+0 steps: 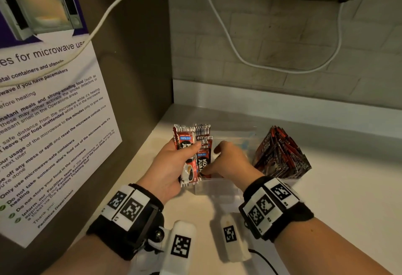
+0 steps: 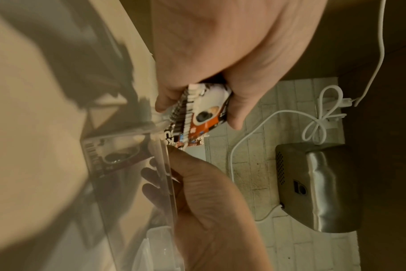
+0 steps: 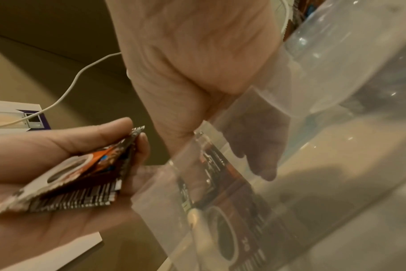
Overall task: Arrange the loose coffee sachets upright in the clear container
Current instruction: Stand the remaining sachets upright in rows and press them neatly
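Sachets point(image 1: 188, 155) of coffee, a small stack, sit in the left hand point(image 1: 168, 170), thumb pressed on the front, just left of the clear container point(image 1: 219, 185) on the desk point(image 1: 348, 198). Their long axis stands nearly upright. The right hand point(image 1: 230, 161) reaches into the container, fingers point(image 3: 264, 165) relaxed beside one standing sachet point(image 1: 204, 159); I cannot tell if they touch it. At the container's right end, another bundle of sachets point(image 1: 282, 155) leans. A white cable point(image 1: 272, 65) hangs on the wall behind.
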A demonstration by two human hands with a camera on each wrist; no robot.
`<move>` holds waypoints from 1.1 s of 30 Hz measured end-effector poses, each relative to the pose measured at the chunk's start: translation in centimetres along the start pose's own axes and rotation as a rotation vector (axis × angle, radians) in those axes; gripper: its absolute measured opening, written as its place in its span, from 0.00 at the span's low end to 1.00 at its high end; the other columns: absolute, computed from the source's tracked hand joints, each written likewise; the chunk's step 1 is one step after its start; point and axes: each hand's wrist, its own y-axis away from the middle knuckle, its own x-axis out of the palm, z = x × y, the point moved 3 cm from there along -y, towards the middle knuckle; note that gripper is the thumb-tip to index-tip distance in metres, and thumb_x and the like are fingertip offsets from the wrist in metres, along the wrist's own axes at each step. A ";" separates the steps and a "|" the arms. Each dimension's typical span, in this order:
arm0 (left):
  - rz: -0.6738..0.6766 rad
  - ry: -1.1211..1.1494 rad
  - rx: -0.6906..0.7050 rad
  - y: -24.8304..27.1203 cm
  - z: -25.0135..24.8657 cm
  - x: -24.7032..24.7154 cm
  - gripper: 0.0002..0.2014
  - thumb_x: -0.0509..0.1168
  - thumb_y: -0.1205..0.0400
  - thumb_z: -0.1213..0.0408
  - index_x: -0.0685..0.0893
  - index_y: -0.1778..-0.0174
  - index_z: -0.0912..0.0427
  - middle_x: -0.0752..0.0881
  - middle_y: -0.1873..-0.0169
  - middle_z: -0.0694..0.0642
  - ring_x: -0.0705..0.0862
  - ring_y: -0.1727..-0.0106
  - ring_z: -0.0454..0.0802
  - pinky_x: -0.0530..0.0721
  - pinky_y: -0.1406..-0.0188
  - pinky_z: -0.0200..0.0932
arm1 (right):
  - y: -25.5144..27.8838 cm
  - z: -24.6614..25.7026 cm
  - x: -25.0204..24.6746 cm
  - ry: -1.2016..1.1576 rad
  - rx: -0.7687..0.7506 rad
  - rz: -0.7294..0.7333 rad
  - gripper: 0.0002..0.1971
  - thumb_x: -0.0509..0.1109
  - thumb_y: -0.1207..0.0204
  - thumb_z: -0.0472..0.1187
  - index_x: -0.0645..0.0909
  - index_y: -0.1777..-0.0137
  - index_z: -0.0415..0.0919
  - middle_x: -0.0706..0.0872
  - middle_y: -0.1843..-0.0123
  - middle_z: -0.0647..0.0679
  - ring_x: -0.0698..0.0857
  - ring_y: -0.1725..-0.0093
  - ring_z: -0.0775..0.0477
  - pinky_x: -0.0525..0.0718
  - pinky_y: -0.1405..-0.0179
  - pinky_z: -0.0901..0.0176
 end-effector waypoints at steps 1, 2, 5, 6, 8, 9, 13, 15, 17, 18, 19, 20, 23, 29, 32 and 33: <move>0.005 -0.002 -0.001 0.0 0.0 0.1 0.11 0.66 0.18 0.69 0.84 0.41 0.61 0.91 0.50 0.64 0.90 0.50 0.62 0.88 0.52 0.55 | 0.0 0.0 0.2 0.007 -0.014 0.026 0.31 0.84 0.40 0.41 0.74 0.39 0.40 0.84 0.45 0.45 0.84 0.45 0.44 0.84 0.49 0.54; 0.011 -0.004 -0.004 0.0 0.1 0.2 0.11 0.66 0.18 0.70 0.84 0.40 0.61 0.91 0.50 0.64 0.90 0.50 0.62 0.88 0.50 0.55 | -0.1 0.0 0.4 0.017 -0.046 0.059 0.33 0.83 0.38 0.41 0.71 0.35 0.40 0.83 0.42 0.45 0.83 0.42 0.44 0.83 0.47 0.55; 0.012 -0.005 -0.013 0.0 0.2 0.4 0.12 0.66 0.18 0.70 0.84 0.39 0.62 0.90 0.48 0.66 0.89 0.47 0.64 0.87 0.45 0.60 | 0.0 0.4 1.4 0.039 -0.147 0.167 0.37 0.78 0.32 0.42 0.63 0.27 0.43 0.84 0.38 0.44 0.83 0.40 0.44 0.81 0.43 0.54; 0.012 -0.005 -0.016 -0.1 0.3 0.4 0.13 0.66 0.18 0.71 0.84 0.38 0.62 0.90 0.47 0.66 0.89 0.46 0.65 0.86 0.43 0.62 | 0.0 0.6 1.6 0.042 -0.162 0.196 0.39 0.77 0.31 0.42 0.59 0.24 0.43 0.84 0.37 0.44 0.83 0.39 0.44 0.80 0.43 0.55; 0.011 -0.007 -0.020 -0.1 0.3 0.4 0.14 0.66 0.18 0.71 0.83 0.37 0.63 0.89 0.46 0.66 0.88 0.44 0.66 0.85 0.42 0.62 | 0.1 0.6 1.7 0.043 -0.164 0.224 0.41 0.76 0.29 0.42 0.56 0.22 0.42 0.84 0.36 0.43 0.83 0.40 0.44 0.78 0.45 0.59; 0.011 -0.005 -0.024 -0.1 0.3 0.4 0.14 0.66 0.18 0.71 0.83 0.37 0.63 0.89 0.46 0.66 0.88 0.45 0.66 0.85 0.43 0.62 | 0.1 0.6 1.6 0.047 -0.153 0.220 0.40 0.76 0.29 0.42 0.58 0.23 0.41 0.84 0.37 0.44 0.83 0.40 0.44 0.77 0.46 0.59; 0.022 -0.001 -0.040 0.0 0.3 0.2 0.14 0.67 0.19 0.70 0.83 0.37 0.62 0.90 0.47 0.66 0.89 0.45 0.65 0.85 0.42 0.62 | -0.7 -0.1 1.7 0.043 -0.071 0.201 0.32 0.81 0.34 0.43 0.68 0.34 0.41 0.82 0.46 0.50 0.82 0.47 0.49 0.76 0.51 0.60; 0.032 0.001 -0.046 0.0 0.3 0.1 0.14 0.67 0.19 0.69 0.83 0.36 0.62 0.89 0.47 0.66 0.89 0.45 0.66 0.84 0.41 0.64 | -1.2 -0.3 1.8 0.046 -0.047 0.195 0.29 0.81 0.36 0.44 0.71 0.38 0.44 0.83 0.47 0.51 0.82 0.48 0.50 0.77 0.51 0.60; 0.034 -0.006 -0.047 0.1 0.4 0.0 0.14 0.67 0.19 0.69 0.83 0.37 0.63 0.90 0.47 0.67 0.89 0.46 0.66 0.84 0.40 0.64 | -1.6 -0.5 2.0 0.070 -0.030 0.196 0.27 0.81 0.34 0.44 0.72 0.39 0.47 0.83 0.47 0.51 0.82 0.48 0.50 0.78 0.50 0.60; 0.031 -0.011 -0.047 0.0 0.3 0.0 0.14 0.67 0.19 0.69 0.83 0.37 0.63 0.90 0.47 0.66 0.89 0.46 0.65 0.84 0.41 0.64 | -1.9 -0.6 2.2 0.090 -0.017 0.198 0.28 0.80 0.34 0.45 0.72 0.37 0.47 0.82 0.45 0.51 0.83 0.47 0.48 0.79 0.47 0.59; 0.027 -0.014 -0.048 0.0 0.3 -0.1 0.14 0.67 0.19 0.69 0.83 0.37 0.62 0.90 0.48 0.66 0.89 0.46 0.65 0.84 0.41 0.64 | -2.1 -0.7 2.3 0.121 -0.004 0.193 0.31 0.80 0.35 0.46 0.71 0.33 0.46 0.82 0.41 0.49 0.83 0.43 0.46 0.80 0.44 0.57; 0.023 -0.016 -0.049 0.0 0.3 -0.1 0.14 0.68 0.19 0.69 0.83 0.37 0.62 0.90 0.48 0.65 0.89 0.47 0.64 0.85 0.41 0.63 | -2.4 -0.9 2.5 0.159 0.015 0.187 0.34 0.80 0.35 0.48 0.70 0.30 0.46 0.80 0.37 0.47 0.82 0.39 0.44 0.80 0.39 0.53; 0.018 -0.015 -0.045 -0.1 0.3 -0.3 0.13 0.68 0.19 0.69 0.83 0.38 0.60 0.91 0.49 0.64 0.90 0.47 0.63 0.86 0.45 0.60 | -2.8 -0.6 3.3 0.261 0.038 0.189 0.44 0.78 0.44 0.59 0.67 0.26 0.50 0.74 0.32 0.45 0.75 0.32 0.40 0.76 0.31 0.45; 0.033 -0.005 -0.031 0.0 0.3 -0.3 0.11 0.67 0.19 0.71 0.84 0.42 0.59 0.92 0.52 0.62 0.91 0.52 0.59 0.88 0.54 0.54 | -3.7 -0.8 3.8 0.307 0.103 0.176 0.40 0.76 0.36 0.58 0.65 0.25 0.49 0.71 0.30 0.45 0.73 0.30 0.37 0.74 0.30 0.41; 0.036 -0.021 -0.039 -0.1 0.4 -0.2 0.13 0.67 0.19 0.70 0.84 0.39 0.59 0.91 0.50 0.63 0.90 0.49 0.61 0.88 0.52 0.56 | -3.8 -1.0 3.8 0.326 0.096 0.178 0.37 0.72 0.32 0.59 0.64 0.24 0.49 0.69 0.28 0.46 0.72 0.29 0.35 0.73 0.30 0.40; 0.036 -0.028 -0.043 -0.1 0.4 -0.2 0.14 0.68 0.19 0.70 0.83 0.38 0.59 0.91 0.49 0.63 0.90 0.48 0.61 0.88 0.50 0.57 | -3.6 -0.9 3.8 0.338 0.084 0.182 0.36 0.70 0.31 0.59 0.64 0.24 0.50 0.69 0.27 0.46 0.71 0.29 0.34 0.73 0.30 0.39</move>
